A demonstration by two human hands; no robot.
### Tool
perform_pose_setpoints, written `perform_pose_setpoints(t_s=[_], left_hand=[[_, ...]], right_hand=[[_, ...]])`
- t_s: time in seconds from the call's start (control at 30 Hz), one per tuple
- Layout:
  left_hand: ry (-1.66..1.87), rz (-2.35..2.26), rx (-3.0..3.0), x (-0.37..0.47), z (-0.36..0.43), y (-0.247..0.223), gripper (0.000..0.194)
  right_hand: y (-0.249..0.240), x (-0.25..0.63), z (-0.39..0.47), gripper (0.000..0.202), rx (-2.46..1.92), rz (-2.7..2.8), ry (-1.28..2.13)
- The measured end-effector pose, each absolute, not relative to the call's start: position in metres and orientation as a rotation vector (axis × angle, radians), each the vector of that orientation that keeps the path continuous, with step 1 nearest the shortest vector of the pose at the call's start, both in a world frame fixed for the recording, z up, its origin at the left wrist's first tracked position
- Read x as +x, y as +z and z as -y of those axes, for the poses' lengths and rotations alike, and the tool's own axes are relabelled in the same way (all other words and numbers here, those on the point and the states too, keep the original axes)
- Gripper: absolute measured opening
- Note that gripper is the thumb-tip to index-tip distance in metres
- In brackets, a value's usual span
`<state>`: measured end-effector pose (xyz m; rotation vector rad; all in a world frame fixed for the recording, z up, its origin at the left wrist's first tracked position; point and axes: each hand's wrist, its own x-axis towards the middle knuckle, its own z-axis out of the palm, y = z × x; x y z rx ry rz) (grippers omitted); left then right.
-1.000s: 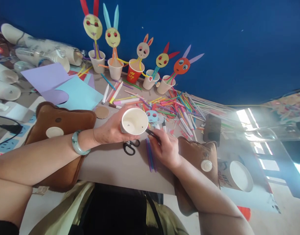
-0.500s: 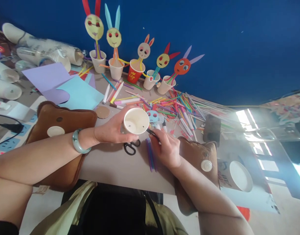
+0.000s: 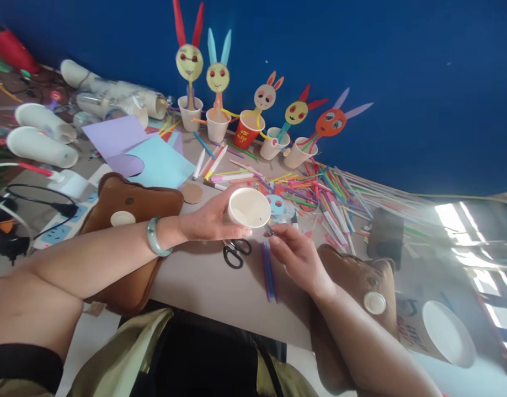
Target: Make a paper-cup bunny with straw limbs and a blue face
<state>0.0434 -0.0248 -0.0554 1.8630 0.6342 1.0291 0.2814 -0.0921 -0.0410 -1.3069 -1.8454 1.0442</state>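
My left hand [image 3: 209, 216] grips a white paper cup [image 3: 250, 205] round its side, its mouth turned up towards me. A small dark spot shows on the cup's inner wall near the right. At the cup's right side, my right hand [image 3: 298, 256] pinches a slim dark tool [image 3: 270, 230]; its kind is hard to make out, and its tip meets or nearly meets the cup wall. Black-handled scissors [image 3: 235, 253] lie below the cup, blades partly hidden by my left hand. Purple and blue sticks [image 3: 270, 275] lie beside them. Behind the cup is a blue paper face [image 3: 275, 204].
Paper-cup figures with rabbit ears, such as an orange-faced one [image 3: 331, 122], line the blue wall. Loose coloured sticks and markers [image 3: 331, 223] spread across the table. Brown cushions [image 3: 131, 207] flank my arms. At left are coloured paper [image 3: 160, 162] and a power strip [image 3: 57, 229].
The view has shifted, so the scene sits further right and lower. My right hand has drawn back slightly from the cup, its fingers looser around the dark tool. The left hand keeps the cup.
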Motion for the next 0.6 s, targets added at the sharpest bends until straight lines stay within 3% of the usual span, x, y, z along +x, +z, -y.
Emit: perform_pose_setpoints(t_s=[0.13,0.2,0.27,0.4,0.47,0.53,0.6], left_hand=[[1.024,-0.588,1.846,0.043,0.022,-0.058,0.067],[1.014,-0.566,1.807,0.043,0.021,-0.058,0.068],[0.991,-0.541,1.744,0.043,0.022,-0.057,0.069],[0.903,-0.527,1.588,0.044,0.024,-0.051,0.063],[0.89,-0.533,1.557,0.044,0.024,-0.049,0.065],[0.889,-0.552,1.563,0.044,0.023,-0.05,0.07],[0.884,-0.574,1.585,0.043,0.021,-0.052,0.073]], right_hand=[[-0.05,0.286,0.092,0.012,-1.279,2.094,0.156],[-0.053,0.287,0.092,0.01,-1.222,2.139,-0.111],[-0.053,0.287,0.091,0.01,-1.223,2.125,-0.071],[-0.046,0.285,0.09,0.023,-1.279,1.971,0.743],[-0.044,0.284,0.089,0.029,-1.274,1.918,0.976],[-0.045,0.284,0.089,0.026,-1.304,1.955,0.808],[-0.048,0.284,0.09,0.018,-1.322,2.022,0.4]])
